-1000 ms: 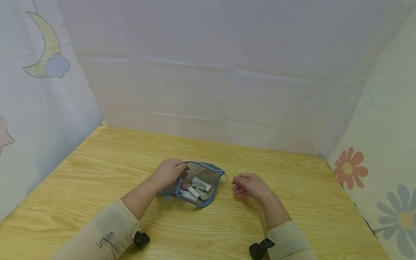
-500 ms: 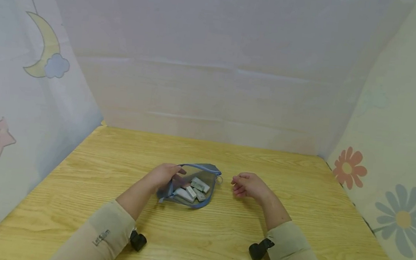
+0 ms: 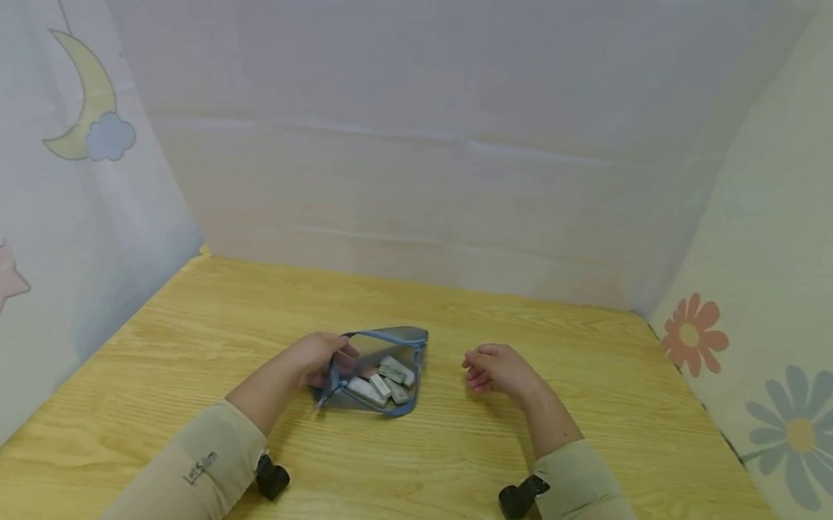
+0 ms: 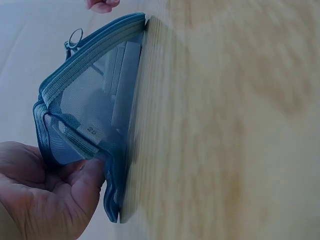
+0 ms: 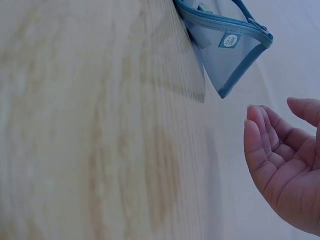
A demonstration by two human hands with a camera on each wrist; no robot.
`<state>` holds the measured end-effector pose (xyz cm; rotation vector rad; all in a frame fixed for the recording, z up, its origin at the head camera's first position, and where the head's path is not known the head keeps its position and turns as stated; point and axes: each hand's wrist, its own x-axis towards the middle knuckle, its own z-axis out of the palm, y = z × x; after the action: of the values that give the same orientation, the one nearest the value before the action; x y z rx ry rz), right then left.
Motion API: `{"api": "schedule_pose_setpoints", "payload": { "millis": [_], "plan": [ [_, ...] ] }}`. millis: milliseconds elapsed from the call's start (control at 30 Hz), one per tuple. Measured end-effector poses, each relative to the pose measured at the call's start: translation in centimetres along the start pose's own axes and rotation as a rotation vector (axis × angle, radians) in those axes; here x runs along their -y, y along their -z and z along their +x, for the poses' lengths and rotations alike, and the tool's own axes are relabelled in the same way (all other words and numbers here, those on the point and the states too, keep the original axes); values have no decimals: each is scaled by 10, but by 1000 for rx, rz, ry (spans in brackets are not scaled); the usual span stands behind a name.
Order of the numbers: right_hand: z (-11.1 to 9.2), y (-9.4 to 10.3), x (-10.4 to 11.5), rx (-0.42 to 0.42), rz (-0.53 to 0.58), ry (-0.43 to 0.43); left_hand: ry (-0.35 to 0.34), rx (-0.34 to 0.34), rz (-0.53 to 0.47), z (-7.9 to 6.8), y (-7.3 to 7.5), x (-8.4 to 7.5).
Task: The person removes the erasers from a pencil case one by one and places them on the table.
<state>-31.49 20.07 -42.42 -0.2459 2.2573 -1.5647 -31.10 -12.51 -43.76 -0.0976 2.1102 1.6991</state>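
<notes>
A blue-trimmed mesh zipper pouch (image 3: 402, 411) lies on the table with its mouth unzipped and gaping. Several small white and greenish blocks (image 3: 380, 386), perhaps erasers, are inside it. My left hand (image 3: 313, 353) grips the pouch's left end, and some of its fingers show dimly through the mesh. In the left wrist view, the pouch's zipper edge (image 4: 90, 50) faces up, with a metal ring on its pull. My right hand (image 3: 502, 370) hovers to the right of the pouch, apart from it, fingers loosely curled around nothing.
A wood-grain table (image 3: 409, 494) stretches under both arms. A pale sheet (image 3: 421, 210) hangs behind it, and printed sheets stand along the left and right sides. Each sleeve carries a small black device (image 3: 272, 477) near the wrist.
My left hand has drawn the pouch a little to the left, and its mouth has widened. The right hand has stayed about where it was.
</notes>
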Motion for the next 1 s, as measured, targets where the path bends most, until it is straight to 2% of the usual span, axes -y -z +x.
{"api": "schedule_pose_setpoints", "payload": {
  "millis": [300, 500, 633, 1000],
  "plan": [
    [-4, 0, 3, 45, 9, 56, 6, 1, -44, 1, -9, 1],
    [0, -4, 5, 17, 6, 6, 3, -4, -49, 4, -14, -2],
    [4, -6, 3, -1, -4, 10, 20, -17, -40, 4, -14, -6],
    [4, -19, 1, 39, -18, 89, 41, 9, -18, 6, -10, -8]
  ]
}}
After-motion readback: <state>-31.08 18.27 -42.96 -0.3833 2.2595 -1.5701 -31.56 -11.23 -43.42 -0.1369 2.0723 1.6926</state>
